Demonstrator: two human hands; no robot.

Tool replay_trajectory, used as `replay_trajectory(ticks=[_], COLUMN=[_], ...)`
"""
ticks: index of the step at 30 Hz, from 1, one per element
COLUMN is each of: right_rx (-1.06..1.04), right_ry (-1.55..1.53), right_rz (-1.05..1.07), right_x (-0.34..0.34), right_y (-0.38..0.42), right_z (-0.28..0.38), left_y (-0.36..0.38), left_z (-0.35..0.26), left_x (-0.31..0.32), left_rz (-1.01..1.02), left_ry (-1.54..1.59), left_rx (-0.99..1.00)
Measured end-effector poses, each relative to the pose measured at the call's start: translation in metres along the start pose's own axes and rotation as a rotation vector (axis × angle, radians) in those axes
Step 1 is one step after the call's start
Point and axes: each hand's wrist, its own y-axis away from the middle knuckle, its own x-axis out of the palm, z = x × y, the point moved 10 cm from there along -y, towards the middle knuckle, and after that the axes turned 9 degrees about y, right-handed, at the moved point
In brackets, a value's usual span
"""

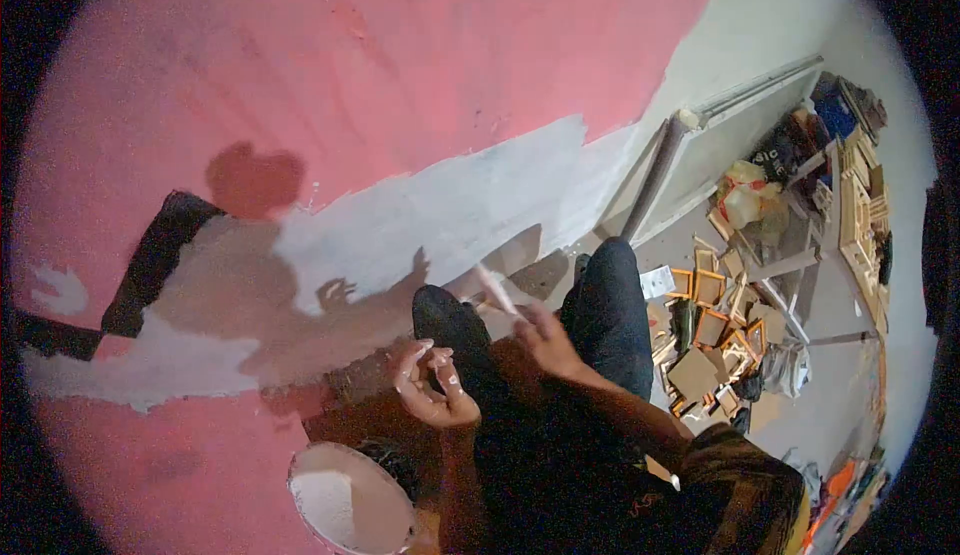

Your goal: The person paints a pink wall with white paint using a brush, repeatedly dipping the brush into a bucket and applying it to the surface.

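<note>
My right hand (545,340) is closed around a thin, pale tool (496,291), which points up and left over my knees. To its left my left hand (436,385) is raised with its fingers curled and white smears on the fingertips; whether anything lies between them is too small to tell. Below that hand stands a round tub (350,500) with white material inside. In front is a wall (420,45) painted pink, with a whitish band (430,205) across it. Shadows of my head and hands fall on the wall.
At the right, wooden frames and boards (700,370) lie heaped on the floor. A pale panel (720,145) leans by the wall, with a plastic bag (748,197) beside it. Shelving-like wooden pieces (858,225) are stacked farther right. My knees (610,305) are bent in front.
</note>
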Motion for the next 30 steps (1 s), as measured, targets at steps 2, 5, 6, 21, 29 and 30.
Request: replay_trajectory(ticks=[2, 5, 6, 21, 29, 30], right_rx=[-0.025, 0.109, 0.122, -0.098, 0.064, 0.112], right_ry=[0.003, -0.060, -0.085, -0.185, -0.120, -0.127], right_rz=[0.006, -0.015, -0.011, 0.345, 0.553, 0.563], right_x=[-0.033, -0.064, -0.069, 0.048, 0.107, 0.115], right_y=[0.014, 0.031, 0.036, 0.018, 0.058, 0.059], right_z=[-0.011, -0.003, -0.004, 0.073, 0.089, 0.083], left_y=[0.006, 0.012, 0.012, 0.022, 0.026, 0.038], left_z=[0.003, 0.002, -0.002, -0.030, -0.153, -0.151], left_x=[-0.001, 0.010, 0.014, -0.084, -0.345, -0.391], left_rz=[0.028, 0.048, 0.070, -0.019, -0.400, -0.497], left_ry=[0.005, 0.003, 0.014, -0.096, -0.487, -0.676], left_rx=[-0.020, -0.049, 0.012, -0.219, 0.187, 0.137])
